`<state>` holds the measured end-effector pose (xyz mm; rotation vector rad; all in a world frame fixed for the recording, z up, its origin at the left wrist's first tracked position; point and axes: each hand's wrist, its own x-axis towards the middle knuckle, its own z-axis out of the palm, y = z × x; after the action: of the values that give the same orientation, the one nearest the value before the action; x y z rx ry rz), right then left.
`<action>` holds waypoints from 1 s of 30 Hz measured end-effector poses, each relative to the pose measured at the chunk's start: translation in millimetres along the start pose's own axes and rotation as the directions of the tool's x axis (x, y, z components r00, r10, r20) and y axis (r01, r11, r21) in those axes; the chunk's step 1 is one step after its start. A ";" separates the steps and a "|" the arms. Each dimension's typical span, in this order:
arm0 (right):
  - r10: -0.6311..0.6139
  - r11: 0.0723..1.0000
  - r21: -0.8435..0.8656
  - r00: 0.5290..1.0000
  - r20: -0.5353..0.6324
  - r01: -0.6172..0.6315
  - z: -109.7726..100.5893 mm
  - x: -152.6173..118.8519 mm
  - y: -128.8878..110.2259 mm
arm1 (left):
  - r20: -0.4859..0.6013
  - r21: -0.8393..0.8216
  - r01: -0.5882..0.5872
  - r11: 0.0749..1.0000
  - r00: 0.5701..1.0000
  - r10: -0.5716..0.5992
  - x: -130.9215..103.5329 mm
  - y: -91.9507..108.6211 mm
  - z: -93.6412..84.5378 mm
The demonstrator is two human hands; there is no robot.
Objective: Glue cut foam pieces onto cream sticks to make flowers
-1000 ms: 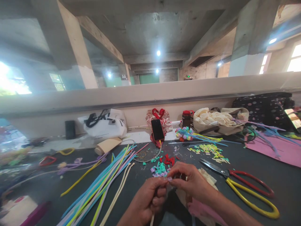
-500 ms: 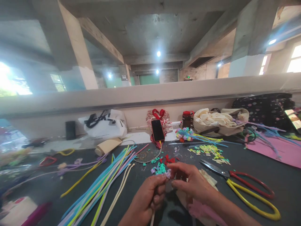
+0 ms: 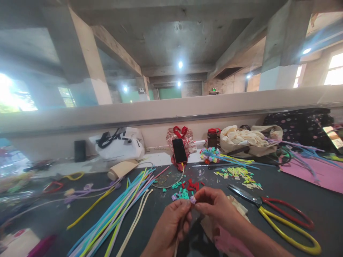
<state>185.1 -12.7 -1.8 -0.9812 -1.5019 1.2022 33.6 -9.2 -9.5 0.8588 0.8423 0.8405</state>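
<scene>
"Where is the small pale-lilac tuft of apparently fuzzy material?"

"Above a matte black tabletop, the bare left hand and bare right hand pinch it from opposite sides, thumb to forefinger."

"And its handling?"

"Likely light, soft, easily crushed; fingertips on its edges suit best."

A small, lumpy pale-purple piece is held at lower centre; a thin pale stem reaches the frame's bottom edge.
</scene>
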 end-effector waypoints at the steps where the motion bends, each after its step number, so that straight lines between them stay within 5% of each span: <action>1: 0.012 1.000 0.002 1.000 -0.024 -0.012 1.2 -0.1 0.4 | -0.006 0.008 -0.006 1.000 1.000 0.006 0.2 -0.8 0.6; 19: 0.054 0.999 0.007 0.996 -0.074 -0.053 4.7 -0.5 2.3 | -0.092 0.290 -0.230 0.929 0.959 0.267 3.9 -3.7 3.5; 25: 0.107 0.994 0.009 0.990 -0.091 -0.107 7.8 -1.2 -1.9 | -0.172 0.205 -0.173 0.963 0.963 0.209 -2.0 5.5 6.2; 30: 0.165 0.985 -0.027 0.983 -0.085 -0.168 12.5 -3.9 -4.0 | -0.241 0.133 -0.252 0.959 0.930 0.278 -10.4 8.8 11.5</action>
<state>173.7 -20.0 0.5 -1.1848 -1.4015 1.2402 37.0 -18.0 5.6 0.9793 1.0162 1.1743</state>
